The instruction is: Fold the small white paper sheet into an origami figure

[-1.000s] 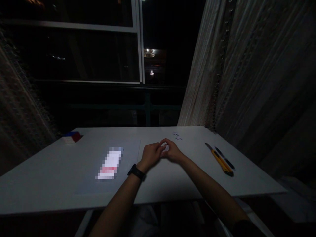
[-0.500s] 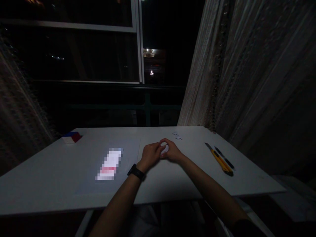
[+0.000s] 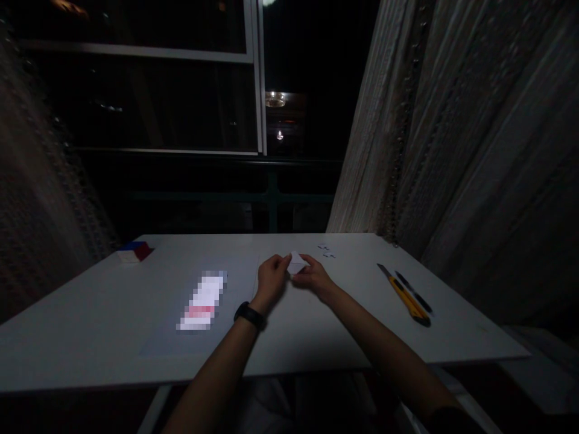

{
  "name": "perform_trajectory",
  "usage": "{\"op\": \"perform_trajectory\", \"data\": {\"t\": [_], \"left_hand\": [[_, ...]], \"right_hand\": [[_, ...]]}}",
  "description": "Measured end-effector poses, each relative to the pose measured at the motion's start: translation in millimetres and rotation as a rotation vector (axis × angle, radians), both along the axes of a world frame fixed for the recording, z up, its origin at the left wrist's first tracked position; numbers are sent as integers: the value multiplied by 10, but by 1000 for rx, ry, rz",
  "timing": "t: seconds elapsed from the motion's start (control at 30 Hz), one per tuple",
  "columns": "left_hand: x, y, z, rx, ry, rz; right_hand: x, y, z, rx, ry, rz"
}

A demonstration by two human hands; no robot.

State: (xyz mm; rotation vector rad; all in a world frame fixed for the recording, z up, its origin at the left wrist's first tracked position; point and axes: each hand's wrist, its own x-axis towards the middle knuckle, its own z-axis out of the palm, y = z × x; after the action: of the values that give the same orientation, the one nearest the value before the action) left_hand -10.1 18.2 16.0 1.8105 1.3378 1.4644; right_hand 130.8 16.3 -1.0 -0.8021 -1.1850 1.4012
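Note:
A small folded piece of white paper is held up between my two hands over the middle of the table. My left hand, with a black watch on its wrist, pinches the paper's left edge between thumb and fingers. From the other side my right hand grips the right and lower edges, its fingers curled around them. The paper looks creased, with a pointed top; its finer folds are too dim to make out.
On the white table a lit, blurred-out phone lies on a paper sheet at left. A colored cube sits far left. Small marked paper bits lie behind my right hand. A yellow utility knife and a pen lie right.
The folded paper, mostly hidden between my fingers before, now shows its white faces. My left hand has shifted slightly left, and my fingers have opened out around the paper's edges.

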Motion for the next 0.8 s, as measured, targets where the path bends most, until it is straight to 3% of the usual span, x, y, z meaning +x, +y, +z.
{"op": "perform_trajectory", "data": {"t": [0.23,0.43,0.6,0.8], "left_hand": [[24,31,-56,-21,-22,-60],[40,6,13,-99,-181,-173],[-1,0,34,-184,-425,-195],[-21,-2,36,-299,-403,-244]], "right_hand": [[-145,-23,1,12,12,-153],[-135,-43,17,54,-53,-133],[25,-48,108,86,-56,-101],[231,66,140,129,-52,-157]]}}
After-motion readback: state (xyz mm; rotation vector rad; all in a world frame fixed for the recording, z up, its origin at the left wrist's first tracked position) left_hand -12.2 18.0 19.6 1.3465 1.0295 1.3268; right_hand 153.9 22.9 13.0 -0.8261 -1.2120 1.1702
